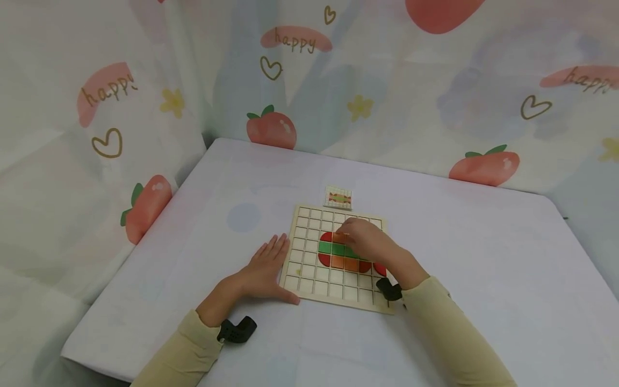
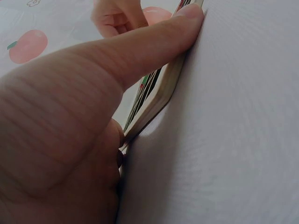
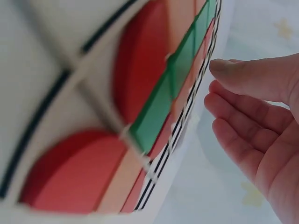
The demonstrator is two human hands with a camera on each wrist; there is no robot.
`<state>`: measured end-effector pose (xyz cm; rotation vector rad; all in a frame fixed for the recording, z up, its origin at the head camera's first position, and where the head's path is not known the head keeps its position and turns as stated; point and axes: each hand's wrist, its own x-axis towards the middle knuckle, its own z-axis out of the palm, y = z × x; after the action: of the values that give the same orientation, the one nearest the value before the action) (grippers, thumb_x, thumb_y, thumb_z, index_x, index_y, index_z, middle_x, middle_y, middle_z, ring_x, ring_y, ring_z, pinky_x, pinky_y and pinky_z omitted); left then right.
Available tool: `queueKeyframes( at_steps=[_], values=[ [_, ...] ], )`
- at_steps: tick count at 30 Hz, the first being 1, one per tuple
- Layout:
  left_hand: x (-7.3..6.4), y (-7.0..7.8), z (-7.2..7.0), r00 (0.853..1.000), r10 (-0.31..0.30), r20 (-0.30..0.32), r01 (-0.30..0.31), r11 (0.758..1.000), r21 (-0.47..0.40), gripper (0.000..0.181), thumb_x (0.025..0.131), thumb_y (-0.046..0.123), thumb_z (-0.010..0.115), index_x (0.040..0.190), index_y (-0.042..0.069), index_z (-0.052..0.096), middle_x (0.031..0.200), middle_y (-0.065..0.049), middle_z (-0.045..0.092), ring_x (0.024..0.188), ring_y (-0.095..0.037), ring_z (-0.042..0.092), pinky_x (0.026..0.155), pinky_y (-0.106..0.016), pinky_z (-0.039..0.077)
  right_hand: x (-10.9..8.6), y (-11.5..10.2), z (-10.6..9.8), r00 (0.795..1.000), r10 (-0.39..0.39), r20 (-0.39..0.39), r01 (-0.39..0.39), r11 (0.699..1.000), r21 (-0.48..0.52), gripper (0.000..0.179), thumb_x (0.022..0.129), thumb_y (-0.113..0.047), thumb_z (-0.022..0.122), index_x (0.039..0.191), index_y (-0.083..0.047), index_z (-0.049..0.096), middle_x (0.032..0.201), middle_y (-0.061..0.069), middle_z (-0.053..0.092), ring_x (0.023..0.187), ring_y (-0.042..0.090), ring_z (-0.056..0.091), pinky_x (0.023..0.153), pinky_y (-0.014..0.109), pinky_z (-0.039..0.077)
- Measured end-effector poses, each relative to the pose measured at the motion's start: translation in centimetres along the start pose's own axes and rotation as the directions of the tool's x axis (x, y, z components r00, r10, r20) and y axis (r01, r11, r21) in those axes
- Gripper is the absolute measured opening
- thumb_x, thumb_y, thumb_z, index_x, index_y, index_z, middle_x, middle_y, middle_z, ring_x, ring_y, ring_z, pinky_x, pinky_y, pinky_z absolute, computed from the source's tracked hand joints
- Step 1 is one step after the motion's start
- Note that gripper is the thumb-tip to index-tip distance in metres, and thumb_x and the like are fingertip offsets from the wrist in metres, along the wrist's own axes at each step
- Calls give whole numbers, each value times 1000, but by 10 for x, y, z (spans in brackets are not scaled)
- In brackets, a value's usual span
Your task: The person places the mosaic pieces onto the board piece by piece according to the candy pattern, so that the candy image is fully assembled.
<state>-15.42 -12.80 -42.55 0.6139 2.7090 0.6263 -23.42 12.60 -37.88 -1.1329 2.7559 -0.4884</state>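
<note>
A wooden grid board (image 1: 309, 287) lies on the table, with red, orange and green tiles (image 1: 338, 249) set in its middle cells. My left hand (image 1: 263, 271) rests flat with fingers spread at the board's left edge; its thumb (image 2: 154, 42) lies along the near corner in the left wrist view. Over the board's upper middle, my right hand (image 1: 369, 242) has its fingertips close to an orange tile. The right wrist view shows that hand's fingers (image 3: 238, 116) loosely bent beside the thumb, with nothing visible between them. Part of the tile pattern is hidden beneath this hand.
A small pattern card (image 1: 338, 198) with a red, orange and green design lies just behind the board. A white cloth (image 1: 483, 258) covers the table. Printed curtains (image 1: 309, 80) stand along the back and left sides.
</note>
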Motion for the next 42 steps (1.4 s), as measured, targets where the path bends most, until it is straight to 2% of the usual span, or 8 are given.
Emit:
queueKeyframes(
  at_steps=[3,8,14,20,29,35,42],
  values=[
    [0,0,-1,1000,-5,1,5,1000,5,126,64,67,68,146,1,0,152,-12,-4,137,-24,-11,108,-41,0,-7,3,-2,1000,0,-11,0,1000,8,17,88,1,58,101,0,69,98,10,64,95,26,58,81,38,47],
    [1,0,0,1000,0,2,0,1000,-4,125,64,67,68,146,0,0,152,-13,-4,137,-25,-10,108,-42,0,-19,8,-7,998,61,-23,-61,998,11,18,86,-1,61,103,1,68,101,11,63,95,27,58,81,39,47],
    [0,0,1,1000,-2,-3,2,1000,-12,125,64,66,69,146,0,2,152,-13,-3,137,-26,-9,108,-43,1,-33,15,-11,996,86,-27,-86,996,-3,19,82,3,64,101,1,68,99,12,63,92,28,58,79,40,48],
    [-1,-2,2,1000,-7,-5,7,1000,-10,124,64,66,69,146,0,2,152,-13,-3,137,-26,-9,108,-44,2,-44,20,-14,984,179,5,-180,984,9,22,83,-1,64,104,1,67,103,13,62,93,28,57,80,42,48],
    [0,-1,1,1000,-4,0,4,1000,-9,125,64,67,68,146,1,1,152,-12,-4,137,-25,-11,108,-42,0,-66,26,-16,971,237,-19,-236,971,35,23,83,-10,68,104,-1,68,102,11,63,97,29,56,83,44,46],
    [1,-1,2,1000,-5,0,5,1000,-11,126,63,68,68,146,1,2,152,-12,-3,137,-24,-11,108,-42,0,-83,32,-19,956,294,-21,-294,956,14,26,82,-6,68,106,1,66,104,12,61,100,32,55,83,46,46],
    [0,1,1,1000,-10,2,10,1000,-6,125,63,67,68,146,0,3,152,-13,-3,137,-25,-10,108,-43,1,-98,38,-17,950,309,-43,-309,951,12,26,81,-7,69,105,2,66,101,12,62,97,32,56,81,46,47]
  ],
)
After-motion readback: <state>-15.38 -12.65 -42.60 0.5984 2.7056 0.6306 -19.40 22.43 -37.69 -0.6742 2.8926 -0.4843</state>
